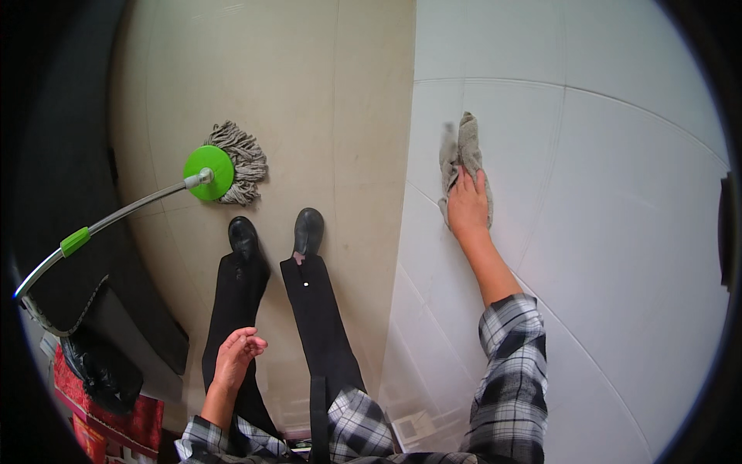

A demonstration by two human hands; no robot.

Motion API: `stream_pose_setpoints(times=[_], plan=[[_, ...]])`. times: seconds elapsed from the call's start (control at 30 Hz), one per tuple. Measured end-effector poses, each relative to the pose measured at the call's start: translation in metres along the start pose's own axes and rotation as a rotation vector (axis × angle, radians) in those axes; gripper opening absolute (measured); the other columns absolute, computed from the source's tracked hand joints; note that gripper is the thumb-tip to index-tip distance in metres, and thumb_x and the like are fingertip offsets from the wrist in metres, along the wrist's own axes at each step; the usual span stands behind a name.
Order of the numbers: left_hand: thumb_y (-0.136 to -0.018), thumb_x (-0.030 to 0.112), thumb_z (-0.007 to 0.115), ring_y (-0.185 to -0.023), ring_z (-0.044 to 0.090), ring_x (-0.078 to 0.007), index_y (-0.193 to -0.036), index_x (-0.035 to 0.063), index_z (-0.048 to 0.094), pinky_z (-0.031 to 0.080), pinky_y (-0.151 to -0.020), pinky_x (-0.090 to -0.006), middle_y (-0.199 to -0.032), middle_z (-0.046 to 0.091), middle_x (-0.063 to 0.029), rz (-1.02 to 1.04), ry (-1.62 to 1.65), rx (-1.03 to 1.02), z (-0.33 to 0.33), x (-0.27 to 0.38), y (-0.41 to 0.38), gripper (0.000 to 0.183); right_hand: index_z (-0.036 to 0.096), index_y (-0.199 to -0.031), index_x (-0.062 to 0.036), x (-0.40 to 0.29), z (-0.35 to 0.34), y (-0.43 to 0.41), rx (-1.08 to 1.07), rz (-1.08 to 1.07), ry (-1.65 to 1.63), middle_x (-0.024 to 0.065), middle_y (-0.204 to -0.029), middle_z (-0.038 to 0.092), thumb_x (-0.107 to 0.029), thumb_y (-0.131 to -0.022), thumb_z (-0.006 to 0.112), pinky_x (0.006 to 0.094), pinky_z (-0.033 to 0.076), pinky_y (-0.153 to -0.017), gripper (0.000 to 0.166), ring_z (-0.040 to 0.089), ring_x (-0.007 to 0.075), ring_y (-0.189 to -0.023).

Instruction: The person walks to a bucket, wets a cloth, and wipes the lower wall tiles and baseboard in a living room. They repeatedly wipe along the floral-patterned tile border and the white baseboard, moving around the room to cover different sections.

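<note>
My right hand [468, 203] presses a damp-looking grey cloth [469, 139] against the white tiled wall [608, 191], fingers spread over its lower part. The cloth is bunched lengthwise, and its left edge is blurred. Low in front of my body, my left hand [237, 354] hangs in the air above my leg, fingers loosely curled and holding nothing. Ahead of my black shoes, on the left, is a string mop [243, 162] with a round green plate [210, 173] and a metal handle.
Beige tiles [290, 87] cover the floor. A dark panel or furniture side [64, 145] runs along the left. At the lower left are a black plastic bag [104, 371] and a red patterned cloth [145, 426]. A dark object sits at the right rim.
</note>
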State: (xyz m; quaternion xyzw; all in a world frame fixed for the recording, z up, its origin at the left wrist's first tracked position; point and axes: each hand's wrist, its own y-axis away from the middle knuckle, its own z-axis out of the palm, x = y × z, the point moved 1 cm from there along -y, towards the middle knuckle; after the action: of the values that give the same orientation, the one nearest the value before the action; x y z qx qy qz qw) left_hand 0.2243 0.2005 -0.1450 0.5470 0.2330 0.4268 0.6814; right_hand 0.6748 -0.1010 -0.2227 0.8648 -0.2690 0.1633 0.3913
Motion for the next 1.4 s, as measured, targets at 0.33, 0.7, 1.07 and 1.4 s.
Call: stream_pose_setpoints(times=[0.33,0.7,1.07,1.4], plan=[[-0.097,0.023,0.053,-0.090,0.064,-0.0190,-0.116,0.0024,0.057,0.050,-0.081,-0.0300,-0.095,0.068,-0.0117,0.012,0.120,-0.058,-0.016,-0.021,0.008,0.028,0.068,-0.108,-0.0031,-0.101,0.050,0.266,-0.543,-0.272,-0.163,0.0093,-0.128,0.058,-0.020,-0.086,0.052,0.0479,0.024,-0.113,0.032,0.052,0.0228,-0.116],[-0.098,0.025,0.052,-0.084,0.064,-0.0163,-0.116,0.0049,0.056,0.049,-0.078,-0.0283,-0.090,0.067,-0.0077,-0.008,-0.055,-0.063,-0.033,-0.042,-0.021,0.027,0.062,-0.111,-0.0004,0.082,-0.211,0.276,0.200,0.325,-0.050,0.0143,-0.129,0.057,-0.010,-0.082,0.058,0.0498,0.030,-0.108,0.031,0.056,0.0234,-0.112],[-0.097,0.023,0.054,-0.094,0.064,-0.0200,-0.121,0.0032,0.054,0.050,-0.086,-0.0325,-0.100,0.067,-0.0126,0.011,0.028,-0.240,0.021,-0.028,0.025,0.032,0.064,-0.108,0.0004,-0.025,-0.005,0.215,-0.073,-0.013,-0.317,0.0102,-0.115,0.062,-0.010,-0.083,0.054,0.0449,0.031,-0.110,0.029,0.055,0.0225,-0.111],[-0.098,0.024,0.055,-0.107,0.061,-0.0189,-0.131,0.0032,0.053,0.043,-0.097,-0.0328,-0.107,0.067,-0.0081,0.102,-0.602,-0.805,0.160,-0.013,0.071,0.039,0.067,-0.106,-0.0089,0.085,-0.203,0.415,0.334,0.713,-0.455,0.0080,-0.126,0.060,-0.002,-0.077,0.056,0.0456,0.033,-0.100,0.032,0.054,0.0227,-0.115]])
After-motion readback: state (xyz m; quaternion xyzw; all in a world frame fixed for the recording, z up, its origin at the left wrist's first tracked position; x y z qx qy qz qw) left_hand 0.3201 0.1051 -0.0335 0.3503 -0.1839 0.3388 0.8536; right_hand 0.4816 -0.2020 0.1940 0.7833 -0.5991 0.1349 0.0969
